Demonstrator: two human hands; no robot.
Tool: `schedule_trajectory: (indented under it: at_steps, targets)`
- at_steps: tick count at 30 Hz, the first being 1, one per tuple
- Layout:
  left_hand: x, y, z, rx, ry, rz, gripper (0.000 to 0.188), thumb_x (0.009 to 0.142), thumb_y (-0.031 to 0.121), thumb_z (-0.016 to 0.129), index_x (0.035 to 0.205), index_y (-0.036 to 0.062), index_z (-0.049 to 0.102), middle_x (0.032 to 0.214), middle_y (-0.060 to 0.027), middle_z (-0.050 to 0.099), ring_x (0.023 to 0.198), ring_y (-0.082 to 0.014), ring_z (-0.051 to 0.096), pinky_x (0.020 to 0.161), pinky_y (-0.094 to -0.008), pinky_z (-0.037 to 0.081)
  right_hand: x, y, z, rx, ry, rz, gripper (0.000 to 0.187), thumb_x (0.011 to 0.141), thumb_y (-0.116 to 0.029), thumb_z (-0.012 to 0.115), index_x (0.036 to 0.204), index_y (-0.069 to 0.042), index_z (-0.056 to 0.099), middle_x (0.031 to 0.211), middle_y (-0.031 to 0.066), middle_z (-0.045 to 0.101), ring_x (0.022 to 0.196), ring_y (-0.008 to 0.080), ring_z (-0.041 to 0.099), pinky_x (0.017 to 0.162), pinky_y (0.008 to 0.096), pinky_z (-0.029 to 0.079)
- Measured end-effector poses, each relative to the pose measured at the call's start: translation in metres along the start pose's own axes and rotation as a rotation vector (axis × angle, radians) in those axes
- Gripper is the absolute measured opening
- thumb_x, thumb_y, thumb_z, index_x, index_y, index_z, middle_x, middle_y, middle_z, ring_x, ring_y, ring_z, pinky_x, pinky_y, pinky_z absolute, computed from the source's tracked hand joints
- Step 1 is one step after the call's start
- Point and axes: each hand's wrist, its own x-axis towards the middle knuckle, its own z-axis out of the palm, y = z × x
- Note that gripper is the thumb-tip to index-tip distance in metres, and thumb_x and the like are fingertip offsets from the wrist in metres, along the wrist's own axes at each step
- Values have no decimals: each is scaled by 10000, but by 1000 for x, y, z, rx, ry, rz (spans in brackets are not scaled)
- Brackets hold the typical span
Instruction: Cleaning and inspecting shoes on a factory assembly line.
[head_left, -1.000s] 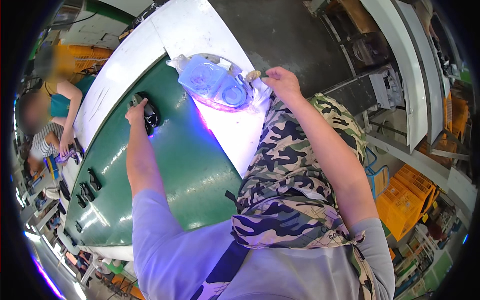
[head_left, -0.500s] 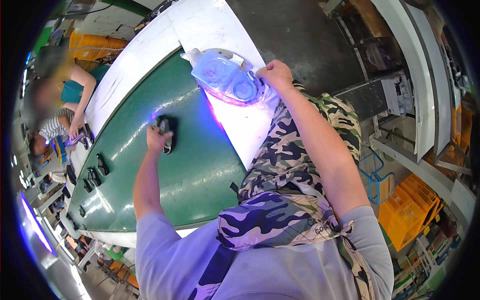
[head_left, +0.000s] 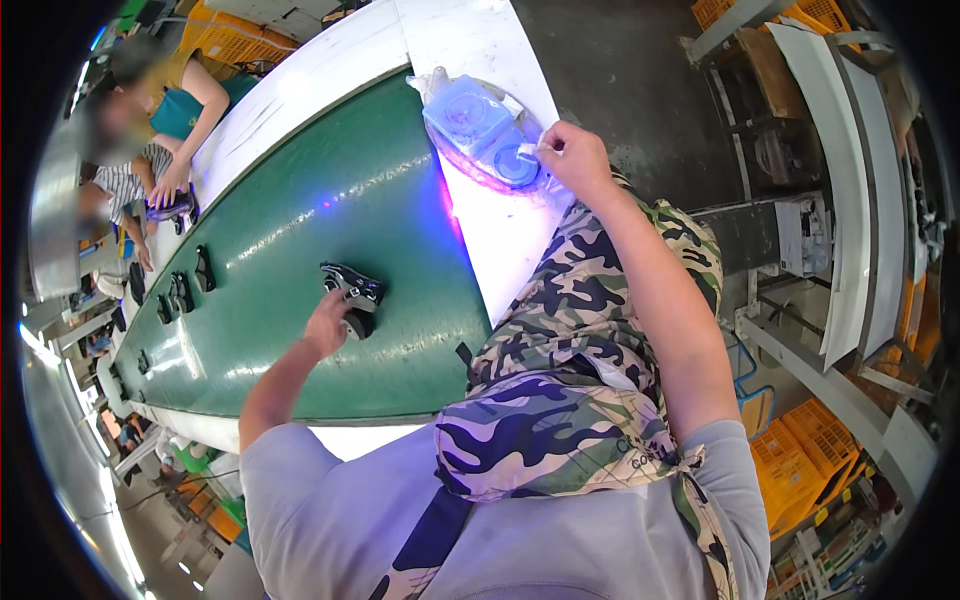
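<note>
As the left hand grips shoes on the green belt, likely steadying them, the right hand pinches a white scrap alongside.

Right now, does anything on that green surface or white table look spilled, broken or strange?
Nothing appears spilled or broken, though fine damage would be too small to see. A violet-pink glow where the green surface meets the white table, beside the blue containers, looks odd: its colour stands out against plain green and white.

Right hand — thumb-and-finger pinch
</note>
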Motion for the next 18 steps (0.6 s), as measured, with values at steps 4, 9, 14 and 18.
schedule_trajectory:
  at_steps: [4,9,14,18]
  targets:
    - [38,16,52,-376,512,-671,616,822,282,741,1352,44,534,1408,-241,520,1245,-423,555,1053,-456,459,0,2,12,-173,34,-335,69,740,-113,721,778,-95,667,793,107,681,783,321,666,698,457,518]
    - [84,18,47,-484,360,-1109,652,834,397,749,1354,41,580,1339,-244,588,1244,-405,569,1009,-477,487,-2,-9,21,-353,-67,-416,48,743,-103,701,786,-111,682,825,92,686,836,308,659,738,457,497]
    - [111,28,49,-337,666,-897,692,793,451,775,1322,40,600,1320,-245,561,1180,-416,586,1007,-477,488,-5,-18,29,-523,-92,-503,34,751,-105,700,779,-114,682,836,80,675,879,301,646,775,450,475]
    - [134,32,57,-367,790,-1000,742,759,464,804,1257,-44,590,1315,-265,570,1194,-420,582,1036,-465,469,-8,-31,27,-526,-95,-525,22,758,-114,682,780,-114,685,850,80,681,907,298,645,789,450,469]
